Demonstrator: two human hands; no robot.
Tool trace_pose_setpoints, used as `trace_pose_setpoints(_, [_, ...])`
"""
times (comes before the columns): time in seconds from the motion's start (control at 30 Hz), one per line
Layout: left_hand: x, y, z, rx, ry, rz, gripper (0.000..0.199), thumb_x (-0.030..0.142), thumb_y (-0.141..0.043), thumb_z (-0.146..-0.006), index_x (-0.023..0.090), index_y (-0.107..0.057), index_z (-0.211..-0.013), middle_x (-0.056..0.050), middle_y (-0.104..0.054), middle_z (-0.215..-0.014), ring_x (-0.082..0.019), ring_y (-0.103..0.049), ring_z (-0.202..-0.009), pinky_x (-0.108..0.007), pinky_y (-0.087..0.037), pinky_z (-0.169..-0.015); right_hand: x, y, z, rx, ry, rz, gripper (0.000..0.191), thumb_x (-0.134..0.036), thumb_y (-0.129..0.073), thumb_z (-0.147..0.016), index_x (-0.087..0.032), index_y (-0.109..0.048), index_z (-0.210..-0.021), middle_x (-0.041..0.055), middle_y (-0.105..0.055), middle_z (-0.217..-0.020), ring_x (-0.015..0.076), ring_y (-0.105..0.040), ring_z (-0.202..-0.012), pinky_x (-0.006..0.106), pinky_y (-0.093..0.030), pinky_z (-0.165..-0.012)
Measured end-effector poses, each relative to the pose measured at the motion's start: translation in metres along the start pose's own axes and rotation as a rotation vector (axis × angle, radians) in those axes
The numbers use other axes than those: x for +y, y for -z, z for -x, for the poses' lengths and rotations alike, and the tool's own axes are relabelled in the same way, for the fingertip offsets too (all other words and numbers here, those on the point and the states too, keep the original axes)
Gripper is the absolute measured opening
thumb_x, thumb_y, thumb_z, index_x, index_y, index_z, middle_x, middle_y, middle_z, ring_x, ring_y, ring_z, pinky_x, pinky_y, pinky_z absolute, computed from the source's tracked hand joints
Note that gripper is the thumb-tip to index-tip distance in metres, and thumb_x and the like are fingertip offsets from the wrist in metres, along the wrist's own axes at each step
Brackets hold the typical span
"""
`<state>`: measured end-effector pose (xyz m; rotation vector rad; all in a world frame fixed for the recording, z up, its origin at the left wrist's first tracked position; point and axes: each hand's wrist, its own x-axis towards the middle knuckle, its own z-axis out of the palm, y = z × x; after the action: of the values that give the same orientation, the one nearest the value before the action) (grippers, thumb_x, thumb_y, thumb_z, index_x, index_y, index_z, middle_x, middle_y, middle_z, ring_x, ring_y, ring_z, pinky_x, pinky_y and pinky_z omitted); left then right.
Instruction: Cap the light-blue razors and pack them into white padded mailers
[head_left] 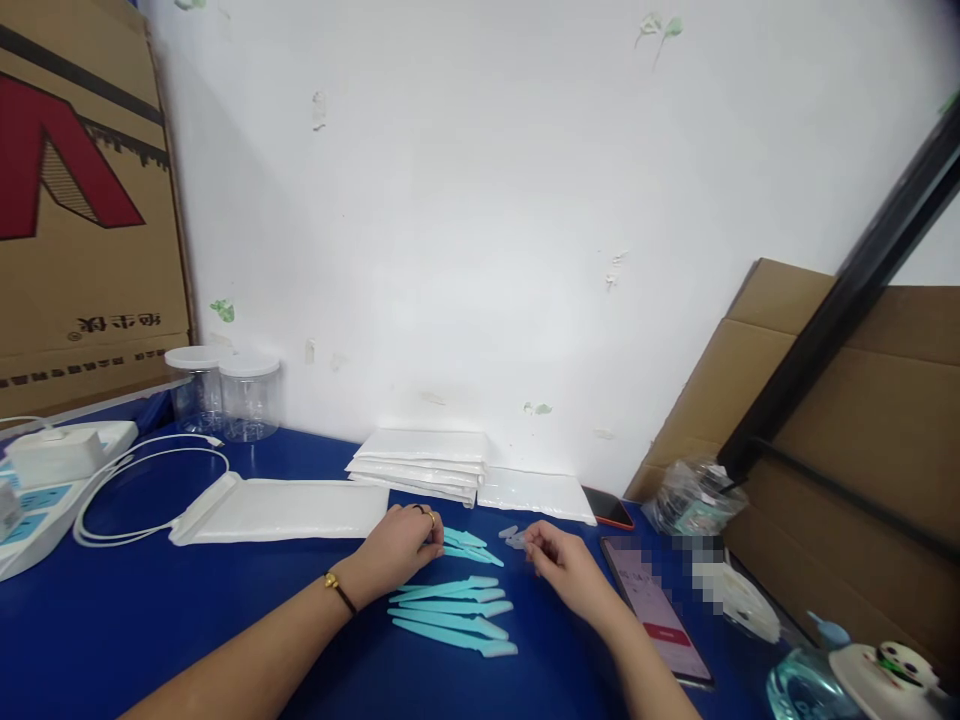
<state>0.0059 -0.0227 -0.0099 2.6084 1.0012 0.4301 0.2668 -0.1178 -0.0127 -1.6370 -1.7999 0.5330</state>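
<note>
My left hand (pixel 401 545) is closed around the handle end of a turquoise eyebrow razor (pixel 466 538), one of a small group whose blade ends point right; its fingers partly cover the handles. At the right of these, a few small clear plastic caps (pixel 508 532) lie on the blue table. My right hand (pixel 564 562) has its thumb and fingertips pinched together at the caps, with one cap seemingly between them. Nearer to me, several more turquoise eyebrow razors (pixel 450 608) lie fanned out in a row, with pale covered tips toward the right.
Behind the hands are a stack of white packets (pixel 420 460) and a long white pouch (pixel 292 508). A phone (pixel 652 610) lies at the right, near a jar with a panda lid (pixel 885 668). Clear jars (pixel 250 400), a white cable (pixel 150 452) and a power strip (pixel 67 490) occupy the left.
</note>
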Motion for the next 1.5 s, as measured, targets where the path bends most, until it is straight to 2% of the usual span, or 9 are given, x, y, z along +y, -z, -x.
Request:
trace_pose_setpoints(0.07, [0.002,0.003,-0.001,0.012,0.011,0.031,0.009,0.028,-0.055,-0.081,0.021,-0.061,-0.081,0.000,-0.063,-0.083,-0.017,-0.056,-0.080,-0.027,-0.036,-0.072,-0.006,-0.004,0.000,-0.044,0.006,-0.184,0.021,-0.037,-0.047,-0.088,-0.019,-0.059,-0.088,-0.0001,-0.058,-0.071,0.0124,-0.053,-0.060,0.022,-0.042,-0.056])
trace_pose_setpoints(0.17, [0.006,0.005,0.000,0.024,0.017,0.050,0.010,0.029,-0.055,-0.081,0.021,-0.061,-0.080,0.002,-0.063,-0.081,-0.016,-0.056,-0.078,-0.026,-0.036,-0.072,-0.013,-0.012,0.000,-0.059,0.020,-0.298,0.025,-0.041,-0.052,-0.086,-0.017,-0.061,-0.089,0.0002,-0.058,-0.072,0.0113,-0.053,-0.058,0.022,-0.042,-0.056])
trace_pose_setpoints(0.33, [0.010,0.005,0.001,0.005,0.010,0.051,0.011,0.030,-0.054,-0.081,0.021,-0.061,-0.081,0.001,-0.063,-0.081,-0.015,-0.056,-0.077,-0.025,-0.037,-0.072,-0.017,-0.020,-0.001,-0.048,0.023,-0.306,0.028,-0.044,-0.054,-0.084,-0.017,-0.062,-0.088,-0.0008,-0.058,-0.069,0.0114,-0.054,-0.057,0.022,-0.042,-0.056])
trace_pose_setpoints(0.63, [0.006,0.001,0.000,0.003,0.019,0.125,0.012,0.031,-0.054,-0.079,0.022,-0.062,-0.080,0.002,-0.063,-0.078,-0.015,-0.056,-0.073,-0.023,-0.037,-0.067,-0.022,-0.017,0.001,-0.040,0.021,-0.281,0.023,-0.040,-0.056,-0.083,-0.018,-0.063,-0.086,-0.0015,-0.056,-0.066,0.0115,-0.054,-0.057,0.022,-0.042,-0.055])
trace_pose_setpoints(0.87, [0.016,-0.001,0.003,-0.065,-0.010,0.229,0.013,0.030,-0.054,-0.079,0.020,-0.062,-0.077,0.003,-0.062,-0.071,-0.012,-0.054,-0.065,-0.021,-0.035,-0.060,-0.027,-0.026,0.003,-0.100,0.010,-0.312,0.020,-0.038,-0.058,-0.082,-0.018,-0.063,-0.083,-0.0016,-0.055,-0.064,0.0124,-0.055,-0.057,0.022,-0.043,-0.055])
trace_pose_setpoints(1.1, [0.019,-0.005,0.006,-0.142,-0.044,0.238,0.013,0.033,-0.057,-0.079,0.021,-0.063,-0.078,0.003,-0.062,-0.069,-0.011,-0.054,-0.063,-0.021,-0.035,-0.057,-0.029,-0.019,0.007,-0.174,0.020,-0.211,0.017,-0.035,-0.057,-0.082,-0.019,-0.065,-0.081,-0.0007,-0.061,-0.065,0.0134,-0.056,-0.058,0.022,-0.040,-0.052])
trace_pose_setpoints(1.3, [-0.005,-0.002,-0.001,0.117,-0.024,-0.035,0.018,0.026,-0.056,-0.081,0.025,-0.062,-0.098,-0.001,-0.062,-0.103,-0.020,-0.054,-0.098,-0.030,-0.036,-0.080,0.002,0.005,-0.001,0.097,0.066,0.137,0.018,-0.024,-0.048,-0.084,-0.020,-0.065,-0.088,0.0044,-0.065,-0.086,0.0186,-0.059,-0.078,0.029,-0.044,-0.072])
trace_pose_setpoints(1.43, [-0.016,-0.007,-0.004,0.115,0.000,-0.107,0.012,0.023,-0.054,-0.082,0.024,-0.060,-0.093,-0.001,-0.062,-0.098,-0.021,-0.053,-0.099,-0.031,-0.035,-0.079,0.014,0.005,-0.004,0.063,0.014,0.229,0.019,-0.023,-0.052,-0.081,-0.023,-0.062,-0.097,0.0050,-0.060,-0.100,0.0191,-0.058,-0.084,0.029,-0.044,-0.074])
trace_pose_setpoints(1.5, [-0.017,-0.009,-0.005,0.103,0.005,-0.112,0.008,0.022,-0.053,-0.082,0.023,-0.060,-0.087,-0.001,-0.063,-0.093,-0.021,-0.053,-0.096,-0.031,-0.034,-0.078,0.014,-0.001,-0.006,0.046,0.005,0.241,0.016,-0.022,-0.054,-0.080,-0.023,-0.061,-0.094,0.0042,-0.058,-0.099,0.0184,-0.058,-0.085,0.028,-0.044,-0.075])
